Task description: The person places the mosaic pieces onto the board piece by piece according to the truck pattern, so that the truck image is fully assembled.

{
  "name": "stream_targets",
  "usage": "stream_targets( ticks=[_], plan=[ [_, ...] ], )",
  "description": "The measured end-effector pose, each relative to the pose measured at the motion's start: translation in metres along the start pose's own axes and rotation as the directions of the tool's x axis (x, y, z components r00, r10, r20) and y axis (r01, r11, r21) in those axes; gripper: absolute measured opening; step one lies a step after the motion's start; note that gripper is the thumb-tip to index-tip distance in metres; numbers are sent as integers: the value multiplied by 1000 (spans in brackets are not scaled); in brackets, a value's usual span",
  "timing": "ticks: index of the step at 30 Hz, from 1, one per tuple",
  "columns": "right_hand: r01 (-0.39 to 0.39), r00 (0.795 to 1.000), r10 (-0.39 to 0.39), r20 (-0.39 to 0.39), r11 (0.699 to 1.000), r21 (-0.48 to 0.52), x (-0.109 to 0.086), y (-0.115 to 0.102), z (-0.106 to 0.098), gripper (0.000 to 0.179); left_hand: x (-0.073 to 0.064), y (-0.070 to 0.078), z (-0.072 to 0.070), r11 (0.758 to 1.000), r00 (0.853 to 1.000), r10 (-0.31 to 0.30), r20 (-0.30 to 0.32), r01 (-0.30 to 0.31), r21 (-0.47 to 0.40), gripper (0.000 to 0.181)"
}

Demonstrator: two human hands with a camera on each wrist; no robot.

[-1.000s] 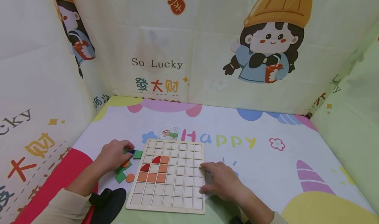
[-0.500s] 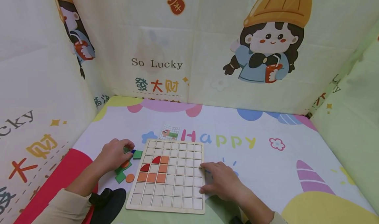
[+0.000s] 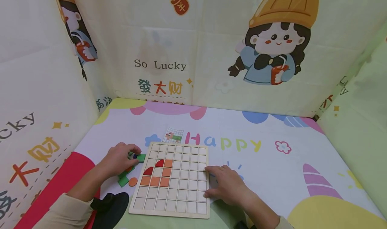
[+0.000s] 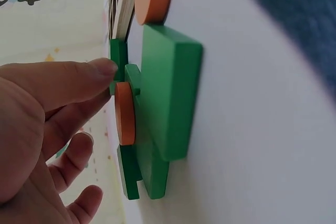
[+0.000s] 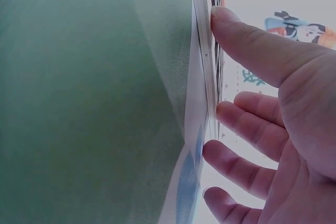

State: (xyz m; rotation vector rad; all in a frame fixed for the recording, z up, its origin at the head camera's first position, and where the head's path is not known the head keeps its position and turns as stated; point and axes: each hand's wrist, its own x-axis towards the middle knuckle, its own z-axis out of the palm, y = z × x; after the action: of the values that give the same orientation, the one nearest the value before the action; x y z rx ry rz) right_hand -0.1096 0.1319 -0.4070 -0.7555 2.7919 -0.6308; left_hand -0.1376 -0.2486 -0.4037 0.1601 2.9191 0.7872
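My left hand is over the loose pieces left of the board, thumb and forefinger at a green square tile. In the left wrist view the thumb tip overlaps this green tile. A dark blue piece shows between the fingers. My right hand touches the right edge of the wooden grid board with thumb and fingertips, fingers extended. The board bears two red quarter-round pieces and several orange squares in its left cells.
Near my left hand lie more green tiles, an orange disc and another orange disc on top of the green ones. A small printed pattern card lies behind the board. Cloth walls enclose the table.
My left hand has shifted slightly right, from above the dark blue piece to the green square tile beside the board. My right hand and the board have not moved.
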Motion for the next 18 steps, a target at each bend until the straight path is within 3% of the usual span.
stream_targets(
  ticks=[18],
  plan=[
    [-3, 1000, 3, 4, 1000, -11, 1, 1, 0, 68, 1, -7, -2, 998, 999, -38, -10, 39, 56, 40]
  ],
)
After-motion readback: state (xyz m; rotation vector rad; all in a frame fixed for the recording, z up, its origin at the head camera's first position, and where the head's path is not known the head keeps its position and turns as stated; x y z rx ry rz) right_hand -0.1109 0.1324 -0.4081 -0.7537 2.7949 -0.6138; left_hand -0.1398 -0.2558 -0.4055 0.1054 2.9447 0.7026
